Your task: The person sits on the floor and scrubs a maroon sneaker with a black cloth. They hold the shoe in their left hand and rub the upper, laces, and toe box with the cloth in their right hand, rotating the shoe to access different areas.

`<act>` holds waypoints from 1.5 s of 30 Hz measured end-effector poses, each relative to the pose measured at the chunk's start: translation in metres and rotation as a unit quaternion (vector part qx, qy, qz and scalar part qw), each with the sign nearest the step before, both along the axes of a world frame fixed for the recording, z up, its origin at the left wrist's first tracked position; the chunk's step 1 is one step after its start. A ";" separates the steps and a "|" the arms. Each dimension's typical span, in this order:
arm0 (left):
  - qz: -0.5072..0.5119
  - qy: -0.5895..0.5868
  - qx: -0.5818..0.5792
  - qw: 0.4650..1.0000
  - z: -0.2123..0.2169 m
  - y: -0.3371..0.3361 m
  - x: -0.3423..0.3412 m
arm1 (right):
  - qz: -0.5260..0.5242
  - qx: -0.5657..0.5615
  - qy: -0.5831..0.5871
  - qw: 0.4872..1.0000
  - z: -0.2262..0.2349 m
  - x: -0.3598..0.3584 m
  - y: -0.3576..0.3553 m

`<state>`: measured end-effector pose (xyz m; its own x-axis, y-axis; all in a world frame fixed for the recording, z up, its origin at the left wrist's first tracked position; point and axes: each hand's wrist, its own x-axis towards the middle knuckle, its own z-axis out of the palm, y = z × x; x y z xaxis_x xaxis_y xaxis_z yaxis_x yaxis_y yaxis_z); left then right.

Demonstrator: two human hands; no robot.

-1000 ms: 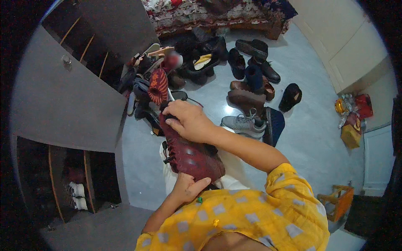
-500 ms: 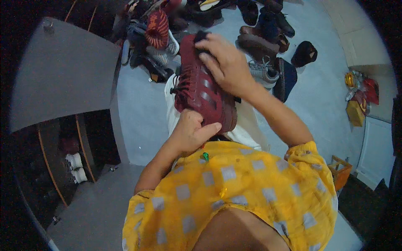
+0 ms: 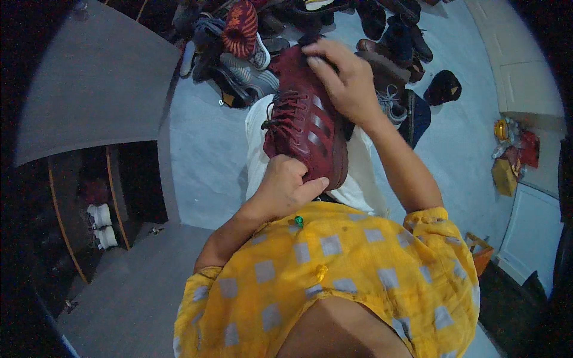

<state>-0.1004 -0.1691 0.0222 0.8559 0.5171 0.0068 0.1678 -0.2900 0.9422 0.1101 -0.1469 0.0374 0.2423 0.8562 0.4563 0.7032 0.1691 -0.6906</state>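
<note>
Maroon sneaker (image 3: 307, 128), toe end (image 3: 315, 162) in left hand (image 3: 286, 184)

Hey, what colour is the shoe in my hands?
The shoe is dark red, close to maroon; it shows best in the head view.

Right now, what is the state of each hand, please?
Left hand: closed, holding the maroon shoe.
Right hand: curled over a dark item at the shoe's far end; whether it grips cannot be told.

Dim, grainy, dark and fisheye-warped edges
</note>
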 end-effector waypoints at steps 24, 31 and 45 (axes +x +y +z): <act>0.016 -0.025 -0.006 1.000 -0.004 0.005 0.004 | 0.084 -0.226 -0.156 0.958 0.016 0.011 0.075; -0.015 0.025 0.069 0.997 -0.003 0.004 -0.001 | 0.031 0.012 -0.090 0.995 -0.003 0.010 0.003; 0.007 0.127 0.085 0.988 0.058 0.007 -0.008 | -0.018 0.013 -0.013 1.000 -0.009 0.000 -0.048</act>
<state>-0.1089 -0.1618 0.0802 0.8344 0.5382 -0.1187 0.3969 -0.4373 0.8070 0.1097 -0.1950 0.0288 0.2609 0.8352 0.4841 0.7264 0.1604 -0.6683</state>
